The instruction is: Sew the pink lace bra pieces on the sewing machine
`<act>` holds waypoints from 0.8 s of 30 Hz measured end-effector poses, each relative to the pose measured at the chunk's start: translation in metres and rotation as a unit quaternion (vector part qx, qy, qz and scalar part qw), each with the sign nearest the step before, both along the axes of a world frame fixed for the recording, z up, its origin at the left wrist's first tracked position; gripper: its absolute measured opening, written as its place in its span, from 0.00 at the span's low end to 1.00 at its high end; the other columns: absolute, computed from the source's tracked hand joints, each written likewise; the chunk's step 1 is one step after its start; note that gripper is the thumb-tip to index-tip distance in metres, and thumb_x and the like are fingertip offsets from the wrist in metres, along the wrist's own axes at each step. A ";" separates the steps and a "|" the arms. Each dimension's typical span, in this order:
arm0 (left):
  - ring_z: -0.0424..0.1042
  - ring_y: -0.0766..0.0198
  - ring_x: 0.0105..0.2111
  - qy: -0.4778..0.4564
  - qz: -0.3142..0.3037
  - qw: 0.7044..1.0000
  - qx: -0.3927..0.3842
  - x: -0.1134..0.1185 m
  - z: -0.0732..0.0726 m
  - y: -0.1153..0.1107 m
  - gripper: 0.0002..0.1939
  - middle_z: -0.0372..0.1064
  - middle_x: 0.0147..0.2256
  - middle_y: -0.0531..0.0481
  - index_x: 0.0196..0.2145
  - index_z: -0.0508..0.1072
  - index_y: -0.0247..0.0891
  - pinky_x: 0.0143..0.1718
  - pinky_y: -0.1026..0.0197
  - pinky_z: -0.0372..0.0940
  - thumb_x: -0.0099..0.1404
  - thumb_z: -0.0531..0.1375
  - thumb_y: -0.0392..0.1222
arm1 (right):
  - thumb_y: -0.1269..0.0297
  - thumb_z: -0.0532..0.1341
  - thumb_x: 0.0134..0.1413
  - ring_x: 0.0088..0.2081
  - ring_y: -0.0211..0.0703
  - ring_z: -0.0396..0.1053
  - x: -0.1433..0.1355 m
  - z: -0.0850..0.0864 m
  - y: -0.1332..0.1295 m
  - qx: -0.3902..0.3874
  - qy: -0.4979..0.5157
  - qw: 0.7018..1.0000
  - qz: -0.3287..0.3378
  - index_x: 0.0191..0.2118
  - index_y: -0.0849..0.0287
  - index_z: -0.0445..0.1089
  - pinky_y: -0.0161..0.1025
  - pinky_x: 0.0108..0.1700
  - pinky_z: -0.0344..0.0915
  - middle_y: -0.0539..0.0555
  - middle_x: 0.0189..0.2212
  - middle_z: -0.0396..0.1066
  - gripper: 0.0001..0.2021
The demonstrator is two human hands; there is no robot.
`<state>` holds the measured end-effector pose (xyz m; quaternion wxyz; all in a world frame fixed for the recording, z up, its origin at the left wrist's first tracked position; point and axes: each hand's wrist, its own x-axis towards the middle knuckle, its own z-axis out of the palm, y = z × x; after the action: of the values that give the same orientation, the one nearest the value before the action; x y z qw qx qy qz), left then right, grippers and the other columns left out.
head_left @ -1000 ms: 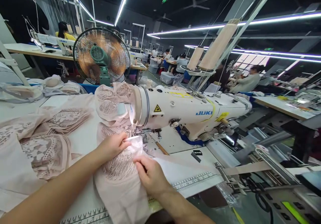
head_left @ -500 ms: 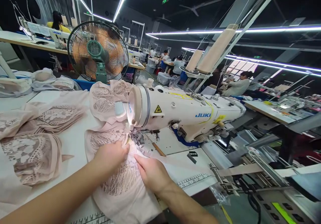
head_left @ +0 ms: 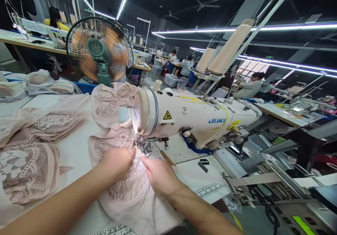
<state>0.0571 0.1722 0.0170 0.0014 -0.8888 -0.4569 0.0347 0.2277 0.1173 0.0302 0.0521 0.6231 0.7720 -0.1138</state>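
Note:
A pale pink lace bra piece (head_left: 129,184) lies under the needle end of a white sewing machine (head_left: 181,114). My left hand (head_left: 117,163) pinches the fabric just left of the presser foot (head_left: 144,147). On the near side of the foot, my right hand (head_left: 159,175) grips the fabric edge between thumb and fingers. Both hands are closed on the same piece, which spreads over the table's front edge. Its further lace cups (head_left: 110,103) lie behind the machine head. The exact stitching spot is partly hidden by the fingers and the foot.
Stacked lace pieces (head_left: 28,168) lie on the left of the table. A wooden-handled tool (head_left: 167,158) and a dark blade (head_left: 204,161) rest right of the needle. A fan (head_left: 100,52) stands behind. Thread cones (head_left: 230,47) rise at the back right. Co-workers sit further off.
Both hands keep their hold on the bra piece near the foot. The fabric's near part has shifted slightly rightward. The whole view has tilted a little.

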 end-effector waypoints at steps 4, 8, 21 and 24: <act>0.69 0.56 0.23 0.008 0.017 1.000 -0.022 0.003 0.002 -0.001 0.29 0.74 0.30 0.43 0.60 0.70 0.35 0.20 0.61 0.49 0.60 0.55 0.29 | 0.74 0.53 0.62 0.40 0.51 0.76 -0.001 0.003 0.001 -0.014 -0.021 1.000 0.002 0.62 0.55 0.67 0.39 0.30 0.56 0.57 0.38 0.79 0.25; 0.73 0.51 0.26 0.010 0.015 0.999 -0.044 0.004 0.006 -0.002 0.31 0.76 0.33 0.40 0.61 0.68 0.35 0.21 0.59 0.50 0.60 0.55 0.28 | 0.75 0.54 0.60 0.40 0.51 0.76 -0.003 0.005 0.001 -0.023 -0.038 0.999 0.005 0.61 0.56 0.68 0.40 0.29 0.54 0.58 0.38 0.79 0.25; 0.75 0.51 0.30 -0.020 0.055 0.997 -0.049 0.002 0.005 0.001 0.26 0.78 0.36 0.40 0.56 0.73 0.38 0.25 0.59 0.55 0.62 0.53 0.28 | 0.73 0.53 0.63 0.37 0.52 0.75 -0.010 0.008 0.000 -0.022 -0.069 0.997 -0.013 0.59 0.55 0.67 0.41 0.25 0.44 0.57 0.37 0.78 0.20; 0.77 0.47 0.37 -0.021 0.059 0.994 -0.089 0.001 0.013 0.002 0.25 0.78 0.41 0.39 0.56 0.73 0.38 0.29 0.57 0.61 0.64 0.51 0.28 | 0.67 0.51 0.67 0.37 0.50 0.73 0.002 0.003 -0.009 -0.021 -0.063 0.998 0.005 0.56 0.53 0.68 0.41 0.26 0.44 0.56 0.38 0.76 0.16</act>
<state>0.0579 0.1743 0.0298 -0.0895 -0.8574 -0.5036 0.0562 0.2299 0.1085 0.0336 0.1138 0.6238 0.7679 -0.0904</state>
